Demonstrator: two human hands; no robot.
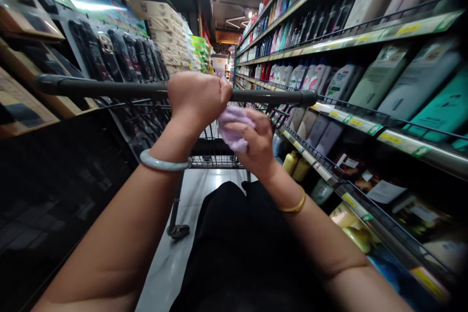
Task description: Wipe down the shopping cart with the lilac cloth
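My left hand [197, 95] is wrapped round the dark handlebar [109, 88] of a shopping cart, a little left of its middle. Just below the bar, my right hand [258, 141] clasps a crumpled lilac cloth [236, 129] between thumb and fingers. The cloth is bunched up close beside my left fist; whether the two touch I cannot tell. Behind my hands the cart's wire basket [214, 161] shows in part, the rest of it covered by my arms. One cart wheel [178, 231] stands on the floor at lower left.
Shelves [402, 141] packed with shampoo bottles [340, 83] run close along the right. On the left hang phone cases [109, 53], with stacked boxes [164, 29] beyond them. The aisle's pale tiled floor [161, 273] shows between the cart and my legs.
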